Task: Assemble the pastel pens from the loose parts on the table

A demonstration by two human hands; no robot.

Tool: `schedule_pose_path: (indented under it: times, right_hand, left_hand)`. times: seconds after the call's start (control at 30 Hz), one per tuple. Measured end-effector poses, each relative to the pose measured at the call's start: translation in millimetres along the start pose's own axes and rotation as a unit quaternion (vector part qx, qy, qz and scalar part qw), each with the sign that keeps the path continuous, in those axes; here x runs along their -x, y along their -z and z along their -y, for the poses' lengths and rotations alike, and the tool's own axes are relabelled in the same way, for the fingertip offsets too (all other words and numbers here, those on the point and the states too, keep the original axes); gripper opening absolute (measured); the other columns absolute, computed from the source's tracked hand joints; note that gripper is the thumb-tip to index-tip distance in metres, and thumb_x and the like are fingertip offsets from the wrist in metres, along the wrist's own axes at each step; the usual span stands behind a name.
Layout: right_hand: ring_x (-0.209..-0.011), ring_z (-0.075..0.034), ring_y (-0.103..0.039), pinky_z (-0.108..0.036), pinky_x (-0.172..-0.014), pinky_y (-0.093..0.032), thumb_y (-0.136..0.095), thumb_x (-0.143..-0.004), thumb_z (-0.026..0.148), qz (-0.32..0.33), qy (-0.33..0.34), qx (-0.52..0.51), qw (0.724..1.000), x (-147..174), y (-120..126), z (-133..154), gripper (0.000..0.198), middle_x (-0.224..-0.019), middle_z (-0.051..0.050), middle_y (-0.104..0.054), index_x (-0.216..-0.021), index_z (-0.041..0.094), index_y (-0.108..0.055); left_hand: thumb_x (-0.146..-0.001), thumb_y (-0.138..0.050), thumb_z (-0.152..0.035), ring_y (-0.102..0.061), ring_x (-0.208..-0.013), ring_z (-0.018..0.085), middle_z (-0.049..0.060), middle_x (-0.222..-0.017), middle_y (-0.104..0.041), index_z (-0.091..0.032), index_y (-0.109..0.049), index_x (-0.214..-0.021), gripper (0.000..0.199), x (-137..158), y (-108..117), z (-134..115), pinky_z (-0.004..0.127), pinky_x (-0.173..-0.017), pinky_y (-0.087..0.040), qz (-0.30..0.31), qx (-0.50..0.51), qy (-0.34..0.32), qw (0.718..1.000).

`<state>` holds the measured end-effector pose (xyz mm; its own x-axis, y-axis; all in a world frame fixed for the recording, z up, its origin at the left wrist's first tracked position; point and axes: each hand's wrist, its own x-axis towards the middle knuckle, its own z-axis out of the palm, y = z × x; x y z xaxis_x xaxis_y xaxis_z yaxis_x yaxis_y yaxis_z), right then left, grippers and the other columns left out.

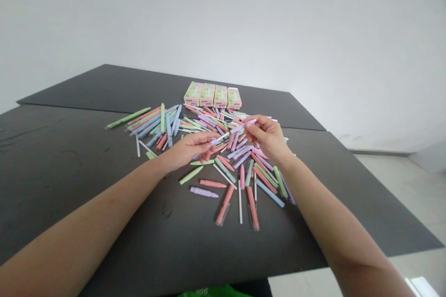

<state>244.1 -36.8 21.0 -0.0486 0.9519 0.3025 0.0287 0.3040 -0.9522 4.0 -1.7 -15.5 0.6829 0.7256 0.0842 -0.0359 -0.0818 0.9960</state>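
Note:
My left hand (200, 145) pinches a small purple pen part, mostly hidden by the fingers, with a white refill stick (223, 137) pointing out of it to the right. My right hand (268, 135) grips a purple pen piece (240, 127) between thumb and fingers, tilted down toward the white stick. A small space seems to lie between the two, though I cannot tell whether they touch. Under both hands spreads a pile of pen parts in pink, green, blue and purple. Nearest to me are a purple pen tip piece (204, 192) and a red barrel (252, 209).
Several small green and pink boxes (206, 94) stand in a row behind the pile. At the left, longer pens (149, 123) lie heaped together. The dark table (139, 236) has a seam across it, and a white wall rises behind.

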Motion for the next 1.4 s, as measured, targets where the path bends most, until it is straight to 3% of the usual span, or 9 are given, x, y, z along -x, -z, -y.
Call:
schedule_pose_path:
  times: [0.17, 0.33, 0.57, 0.77, 0.9, 1.1, 1.2, 1.3, 1.4]
  right_hand:
    - [-0.047, -0.007, -0.045, -0.02, -0.039, -0.036, -0.071, -0.075, 0.049, -0.071, -0.023, -0.024, 0.997, -9, 15, -11, 0.031, -0.066, 0.003, -0.056, -0.082, 0.02, -0.061]
    - [-0.038, -0.007, -0.041, -0.021, -0.038, -0.03, -0.066, -0.077, 0.053, -0.027, -0.115, 0.13, 0.984, -10, 24, -27, 0.038, -0.048, 0.004, -0.05, -0.068, 0.017, -0.056]
    - [-0.043, -0.011, -0.047, -0.024, -0.048, -0.033, -0.056, -0.083, 0.05, 0.059, -0.148, 0.4, 0.902, -11, 18, -34, 0.039, -0.048, 0.0, -0.056, -0.065, 0.015, -0.062]
    - [-0.06, -0.015, -0.058, -0.025, -0.057, -0.038, -0.054, -0.085, 0.039, 0.028, -0.11, 0.502, 0.857, -32, 4, -28, 0.035, -0.076, -0.006, -0.07, -0.107, 0.014, -0.066]
    - [-0.072, -0.018, -0.063, -0.026, -0.064, -0.042, -0.054, -0.084, 0.028, 0.088, -0.07, 0.553, 0.825, -51, -19, -22, 0.024, -0.082, -0.007, -0.072, -0.092, 0.017, -0.074]
    - [-0.083, -0.025, -0.066, -0.029, -0.069, -0.045, -0.057, -0.081, 0.037, 0.136, -0.083, 0.643, 0.749, -66, -46, -37, 0.031, -0.091, -0.015, -0.073, -0.09, 0.013, -0.074]
    - [-0.088, -0.026, -0.066, -0.029, -0.069, -0.046, -0.057, -0.081, 0.035, 0.124, -0.097, 0.646, 0.747, -69, -50, -44, 0.032, -0.097, -0.017, -0.072, -0.096, 0.011, -0.072]
    - [-0.082, -0.024, -0.065, -0.028, -0.066, -0.044, -0.059, -0.077, 0.031, 0.119, -0.094, 0.637, 0.756, -70, -47, -46, 0.025, -0.089, -0.016, -0.073, -0.086, 0.011, -0.073]
    - [-0.063, -0.016, -0.058, -0.025, -0.057, -0.038, -0.062, -0.074, 0.032, 0.099, -0.083, 0.553, 0.823, -67, -38, -41, 0.021, -0.065, -0.008, -0.066, -0.067, 0.013, -0.068]
  left_hand:
    - [-0.083, -0.062, -0.023, -0.055, -0.054, 0.009, 0.0, -0.077, -0.059, -0.015, -0.062, -0.116, 0.034, -1, 8, 5, 0.02, -0.047, -0.042, -0.039, 0.064, -0.01, 0.997]
    - [-0.084, -0.062, -0.021, -0.056, -0.054, 0.009, 0.0, -0.076, -0.06, -0.017, -0.061, -0.116, 0.033, -3, 14, 10, 0.021, -0.048, -0.043, -0.064, 0.092, -0.044, 0.993]
    - [-0.083, -0.064, -0.021, -0.057, -0.055, 0.01, 0.0, -0.077, -0.061, -0.018, -0.061, -0.115, 0.032, -3, 16, 9, 0.022, -0.049, -0.043, -0.078, 0.103, -0.038, 0.991]
    - [-0.081, -0.065, -0.021, -0.055, -0.052, 0.009, 0.0, -0.075, -0.061, -0.017, -0.062, -0.112, 0.032, -1, 13, 2, 0.022, -0.048, -0.042, -0.095, 0.103, -0.041, 0.989]
    - [-0.079, -0.066, -0.021, -0.055, -0.051, 0.009, 0.0, -0.074, -0.061, -0.017, -0.063, -0.112, 0.033, -1, 13, -1, 0.021, -0.046, -0.041, -0.104, 0.111, -0.043, 0.987]
    - [-0.079, -0.066, -0.021, -0.055, -0.052, 0.009, -0.001, -0.074, -0.06, -0.017, -0.062, -0.112, 0.033, -2, 15, -1, 0.02, -0.046, -0.042, -0.105, 0.117, -0.041, 0.987]
    - [-0.08, -0.065, -0.021, -0.055, -0.052, 0.009, -0.001, -0.074, -0.059, -0.017, -0.061, -0.114, 0.034, -2, 15, -1, 0.02, -0.046, -0.042, -0.102, 0.115, -0.04, 0.987]
    - [-0.08, -0.065, -0.021, -0.054, -0.051, 0.009, -0.001, -0.074, -0.06, -0.017, -0.061, -0.114, 0.035, -2, 15, -1, 0.02, -0.045, -0.042, -0.101, 0.113, -0.04, 0.988]
    - [-0.08, -0.066, -0.022, -0.055, -0.052, 0.009, -0.001, -0.074, -0.06, -0.017, -0.062, -0.113, 0.034, -1, 14, -2, 0.02, -0.045, -0.042, -0.103, 0.113, -0.043, 0.987]
